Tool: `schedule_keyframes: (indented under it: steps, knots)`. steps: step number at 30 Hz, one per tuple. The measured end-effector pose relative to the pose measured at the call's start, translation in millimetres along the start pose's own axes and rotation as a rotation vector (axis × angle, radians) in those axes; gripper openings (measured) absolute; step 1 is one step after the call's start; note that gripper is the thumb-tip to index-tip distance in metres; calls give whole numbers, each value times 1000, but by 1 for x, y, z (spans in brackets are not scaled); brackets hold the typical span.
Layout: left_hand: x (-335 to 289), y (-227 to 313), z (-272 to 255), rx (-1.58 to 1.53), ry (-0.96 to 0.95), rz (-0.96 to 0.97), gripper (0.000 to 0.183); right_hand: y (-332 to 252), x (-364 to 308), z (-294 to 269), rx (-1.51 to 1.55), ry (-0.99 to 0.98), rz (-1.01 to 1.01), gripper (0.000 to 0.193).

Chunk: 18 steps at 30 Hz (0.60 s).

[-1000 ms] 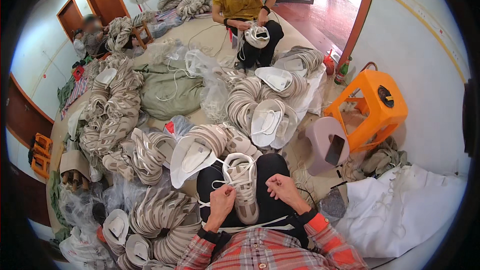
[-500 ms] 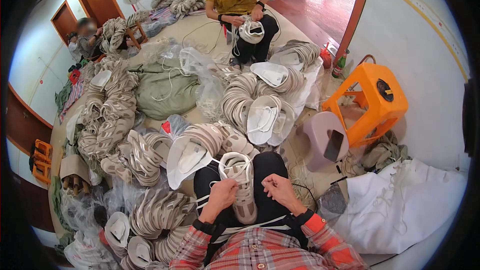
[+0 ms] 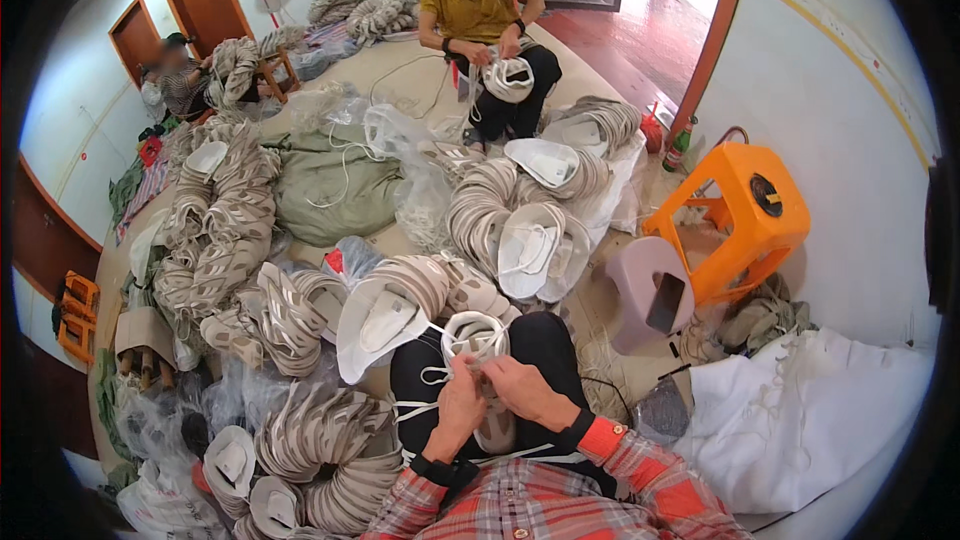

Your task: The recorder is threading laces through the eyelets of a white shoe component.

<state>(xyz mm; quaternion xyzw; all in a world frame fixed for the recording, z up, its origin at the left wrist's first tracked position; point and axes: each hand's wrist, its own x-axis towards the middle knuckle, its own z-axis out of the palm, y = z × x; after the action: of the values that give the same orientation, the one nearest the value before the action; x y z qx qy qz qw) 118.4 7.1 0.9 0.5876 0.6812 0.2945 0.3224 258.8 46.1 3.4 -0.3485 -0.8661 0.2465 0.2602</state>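
A beige and white shoe upper rests between my knees, its opening away from me and its toe toward my body. My left hand is at the upper's lacing, fingers pinched on the white shoelace, which loops out to the left. My right hand meets it over the eyelets, thumb and fingertips pressed together. What the right fingertips hold is too small to make out. Both hands cover the middle of the upper. Loose white lace ends lie across my left thigh.
Nested stacks of shoe uppers crowd the left and front. To the right stand a lilac stool with a phone and an orange stool. White cloth lies at the lower right. A co-worker sits ahead, handling another upper.
My right hand has moved left onto the upper, and the hands, apart before, now meet over the lacing. My left hand has shifted slightly right. A lace loop now shows left of the upper.
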Motion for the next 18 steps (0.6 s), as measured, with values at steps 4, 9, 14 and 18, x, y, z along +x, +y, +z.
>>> schedule_keyframes:
  steps: [4,9,14,18]
  knots:
    - [-7,0,9,38,110,68,39,-11,9,-9,-222,-155,-156,26]
    - [-11,19,-19,127,40,-19,38,-12,14,-31,-330,-215,-259,21]
    - [-27,3,-64,283,-172,116,16,25,-29,-113,-494,-278,95,15]
    - [-26,33,-76,-524,-675,166,14,77,-78,-113,-482,-301,190,19]
